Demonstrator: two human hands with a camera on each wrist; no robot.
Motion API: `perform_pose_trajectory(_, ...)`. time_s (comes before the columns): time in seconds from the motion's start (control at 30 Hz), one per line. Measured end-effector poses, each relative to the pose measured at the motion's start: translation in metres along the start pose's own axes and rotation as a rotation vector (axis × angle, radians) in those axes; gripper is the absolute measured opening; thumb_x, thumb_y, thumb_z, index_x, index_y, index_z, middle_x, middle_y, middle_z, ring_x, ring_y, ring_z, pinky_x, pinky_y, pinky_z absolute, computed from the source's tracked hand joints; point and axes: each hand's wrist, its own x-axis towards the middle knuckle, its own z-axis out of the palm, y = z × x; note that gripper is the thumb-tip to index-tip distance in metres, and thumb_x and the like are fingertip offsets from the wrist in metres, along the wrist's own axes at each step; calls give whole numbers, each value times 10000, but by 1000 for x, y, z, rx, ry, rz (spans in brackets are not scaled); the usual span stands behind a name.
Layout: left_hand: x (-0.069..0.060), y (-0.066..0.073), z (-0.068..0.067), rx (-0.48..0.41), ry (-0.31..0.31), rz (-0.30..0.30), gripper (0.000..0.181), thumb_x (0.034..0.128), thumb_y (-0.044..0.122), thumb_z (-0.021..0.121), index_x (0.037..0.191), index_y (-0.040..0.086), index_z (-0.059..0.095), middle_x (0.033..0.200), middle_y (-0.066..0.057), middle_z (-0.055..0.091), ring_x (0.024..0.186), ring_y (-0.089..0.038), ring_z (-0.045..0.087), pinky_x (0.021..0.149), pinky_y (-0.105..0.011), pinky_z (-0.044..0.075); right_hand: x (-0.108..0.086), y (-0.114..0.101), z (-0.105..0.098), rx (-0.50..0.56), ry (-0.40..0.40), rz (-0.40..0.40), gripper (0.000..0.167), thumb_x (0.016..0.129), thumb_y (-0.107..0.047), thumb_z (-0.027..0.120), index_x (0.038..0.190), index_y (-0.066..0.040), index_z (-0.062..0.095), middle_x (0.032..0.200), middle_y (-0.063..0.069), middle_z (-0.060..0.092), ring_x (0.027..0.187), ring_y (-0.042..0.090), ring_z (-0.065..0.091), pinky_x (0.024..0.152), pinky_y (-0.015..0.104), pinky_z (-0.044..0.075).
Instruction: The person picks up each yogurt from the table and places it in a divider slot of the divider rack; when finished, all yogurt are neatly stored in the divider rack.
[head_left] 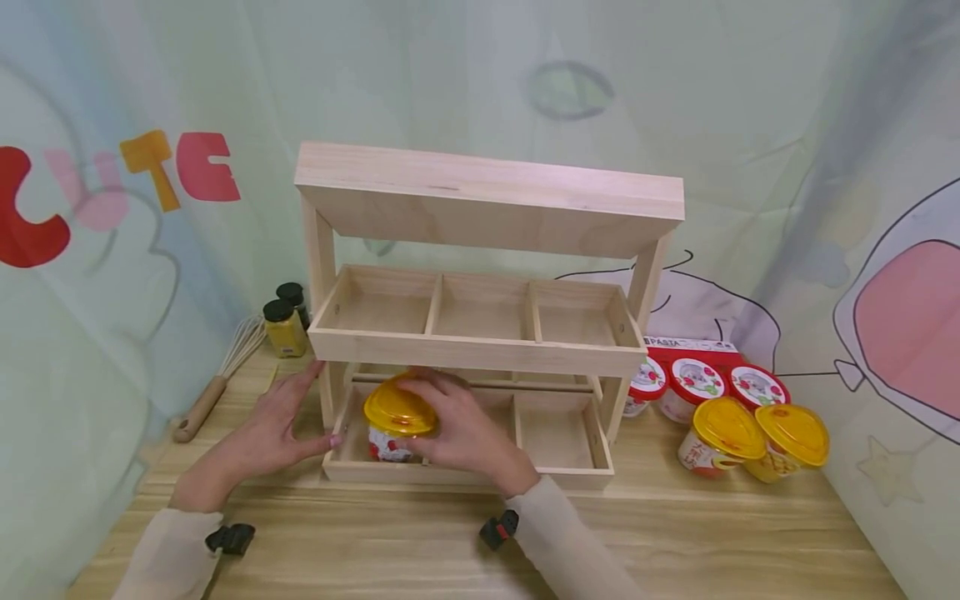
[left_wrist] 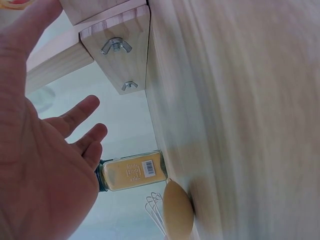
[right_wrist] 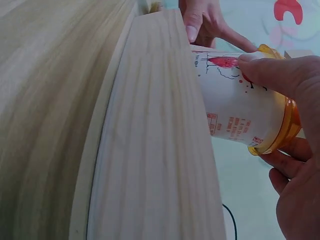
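A white paper cup (head_left: 388, 446) with a domed yellow lid (head_left: 396, 410) stands in the left compartment of the lower tray of a two-tier wooden rack (head_left: 480, 356). My right hand (head_left: 472, 433) grips it from the right, around the lid and upper side. In the right wrist view the front board hides the bottom of the cup (right_wrist: 235, 100), so whether it touches the tray floor cannot be seen. My left hand (head_left: 262, 437) has its fingers spread at the rack's left end, the thumb at the tray's front left corner.
Two more yellow-lidded cups, one of them the nearer cup (head_left: 723, 437), stand right of the rack. Behind them are red-lidded tubs (head_left: 697, 379). On the left lie a whisk (head_left: 217, 387) and two spice jars, one yellow (head_left: 287, 332). Wing nuts (left_wrist: 116, 46) stick out of the rack's side.
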Motion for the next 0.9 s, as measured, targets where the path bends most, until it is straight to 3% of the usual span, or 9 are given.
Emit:
perform_pose_trajectory(0.2, -1, -1, 0, -4, 1, -2, 1207, 829, 407, 885, 1720, 62, 148, 1674, -376, 349, 1471, -571, 356, 1123, -837, 326, 2, -5, 8, -144, 4, -55, 731, 862, -420, 898, 1488, -219, 578, 1650, 55, 531, 1455, 269, 596, 1238, 462, 482)
perform_pose_trajectory(0.5, -1, 0, 0, -3, 7, 6, 1193, 839, 382, 888, 1723, 71, 150, 1662, -386, 357, 1468, -590, 355, 1118, -839, 319, 8, -15, 12, -153, -20, -73, 762, 852, -489, 900, 1494, -251, 563, 1665, 46, 510, 1485, 251, 564, 1245, 465, 468)
perform_pose_trajectory(0.9, -1, -2, 1, 3, 25, 35, 1203, 823, 356, 902, 1723, 79, 154, 1640, -389, 388, 1441, -586, 387, 1093, -836, 344, 0, -16, 10, -96, 18, -85, 807, 833, -483, 922, 1504, -233, 549, 1681, 59, 474, 1517, 283, 520, 1247, 513, 457)
